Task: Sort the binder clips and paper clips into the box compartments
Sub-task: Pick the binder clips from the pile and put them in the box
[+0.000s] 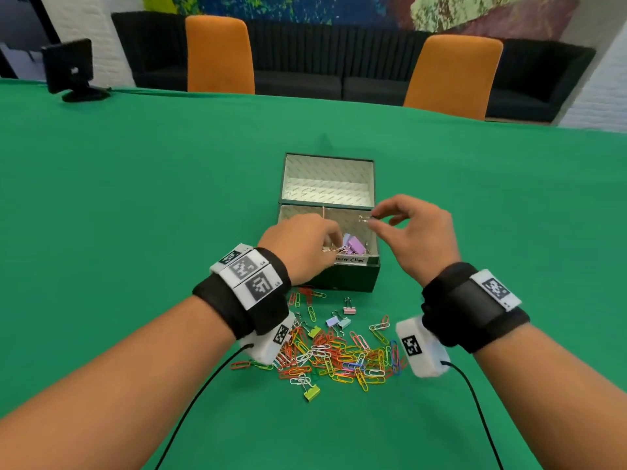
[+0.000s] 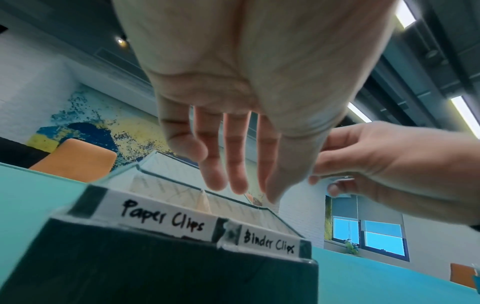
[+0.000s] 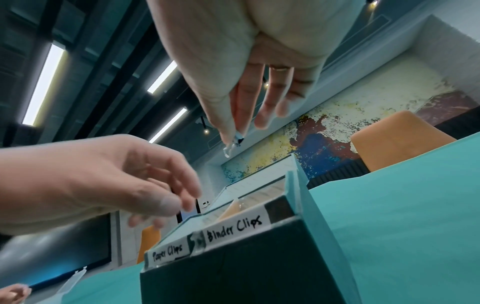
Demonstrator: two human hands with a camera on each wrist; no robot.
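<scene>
A dark green box [image 1: 342,276] stands open, its front labelled "Paper Clips" [image 2: 163,214] on the left and "Binder Clips" [image 3: 233,227] on the right. Purple binder clips [image 1: 354,245] lie in the right compartment. My right hand [image 1: 373,221] pinches a small binder clip [image 1: 364,217] between thumb and forefinger above that compartment; the clip [image 3: 231,147] is also in the right wrist view. My left hand [image 1: 305,242] hovers over the left compartment with its fingers [image 2: 233,164] straight and nothing in them. A heap of coloured paper clips [image 1: 339,354] lies in front of the box.
Loose binder clips lie among the heap: pink [image 1: 349,310], lavender and mint [image 1: 337,322], lime [image 1: 312,392]. Green cloth [image 1: 135,198] covers the table. A black device [image 1: 71,69] stands at the far left; two orange chairs [image 1: 220,52] stand behind the table.
</scene>
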